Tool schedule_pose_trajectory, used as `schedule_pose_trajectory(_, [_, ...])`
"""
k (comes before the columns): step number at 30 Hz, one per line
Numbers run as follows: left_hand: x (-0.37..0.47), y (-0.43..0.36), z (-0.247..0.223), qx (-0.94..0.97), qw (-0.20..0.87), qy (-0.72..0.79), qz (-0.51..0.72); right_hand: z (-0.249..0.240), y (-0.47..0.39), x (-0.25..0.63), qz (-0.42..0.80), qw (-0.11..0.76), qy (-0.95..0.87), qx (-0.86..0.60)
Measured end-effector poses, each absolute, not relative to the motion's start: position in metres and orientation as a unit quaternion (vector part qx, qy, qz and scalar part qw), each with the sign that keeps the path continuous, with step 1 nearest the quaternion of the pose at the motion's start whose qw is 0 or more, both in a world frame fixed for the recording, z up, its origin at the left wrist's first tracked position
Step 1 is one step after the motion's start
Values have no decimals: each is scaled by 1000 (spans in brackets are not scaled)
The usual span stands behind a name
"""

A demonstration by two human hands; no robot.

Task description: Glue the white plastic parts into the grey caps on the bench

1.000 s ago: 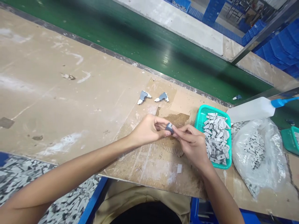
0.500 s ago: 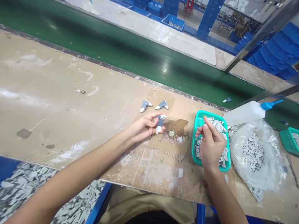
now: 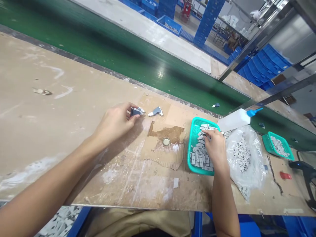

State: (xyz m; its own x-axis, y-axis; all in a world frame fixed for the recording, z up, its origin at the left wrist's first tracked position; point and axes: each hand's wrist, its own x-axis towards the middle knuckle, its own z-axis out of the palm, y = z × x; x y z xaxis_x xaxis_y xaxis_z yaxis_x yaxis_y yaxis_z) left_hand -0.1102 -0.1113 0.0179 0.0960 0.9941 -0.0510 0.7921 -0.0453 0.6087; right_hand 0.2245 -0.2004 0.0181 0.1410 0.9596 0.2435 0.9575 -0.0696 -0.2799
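My left hand (image 3: 118, 120) is over the table, with thumb and fingers closed around a dark grey and white plastic part (image 3: 135, 112). The fingers partly hide it, and I cannot tell whether a second part lies under them. Just to the right, a similar grey and white plastic part (image 3: 156, 112) lies on the board. My right hand (image 3: 215, 144) reaches into a green basket (image 3: 189, 154) of small light-grey plastic pieces (image 3: 201, 156). Its fingertips are drawn together at the pieces; whatever is between them is too small to make out.
A round metal cap (image 3: 166, 142) sits on a stained cardboard patch (image 3: 160, 158). Right of the basket are a white squeeze bottle (image 3: 234, 120) with a blue nozzle, a clear bag (image 3: 256, 164) of small pieces and another green basket (image 3: 268, 144). A green belt (image 3: 138, 69) runs behind.
My left hand has carried its part left and back to where the other parts lie. My right hand has lowered into the basket. The camera view has shifted right.
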Motion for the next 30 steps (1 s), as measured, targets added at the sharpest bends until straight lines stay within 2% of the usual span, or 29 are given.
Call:
schedule_pose_trajectory(3, [-112, -111, 19, 705, 225, 650, 173, 11, -200, 225, -19, 139, -671, -728])
schedule_pose_trajectory(6, [-111, -114, 22, 702, 209, 661, 162, 7, -197, 227, 3, 138, -656, -742])
schedule_pose_trajectory(10, [-111, -116, 22, 700, 183, 672, 157, 7, -190, 232, 24, 170, -621, -765])
schedule_pose_trajectory(15, [-114, -114, 13, 703, 201, 646, 218, 14, -185, 230, 32, 246, -608, -754])
schedule_pose_trajectory(17, [-115, -113, 9, 711, 205, 627, 246, 19, -185, 225, 96, 327, -589, -733])
schedule_pose_trajectory(19, [-115, -113, 7, 723, 196, 608, 264, 24, -188, 218, 218, 427, -539, -693])
schedule_pose_trajectory(21, [-114, -113, 5, 737, 180, 590, 276, 29, -193, 211, 336, 489, -486, -642])
schedule_pose_trajectory(26, [-102, -121, 2, 766, 175, 520, 335, 40, -208, 192, 489, 465, -462, -575])
schedule_pose_trajectory(28, [-92, -130, 1, 754, 251, 465, 390, 42, -212, 180, 524, 456, -453, -559])
schedule_pose_trajectory(30, [-80, -142, 1, 713, 379, 402, 432, 41, -215, 166, 545, 459, -449, -539])
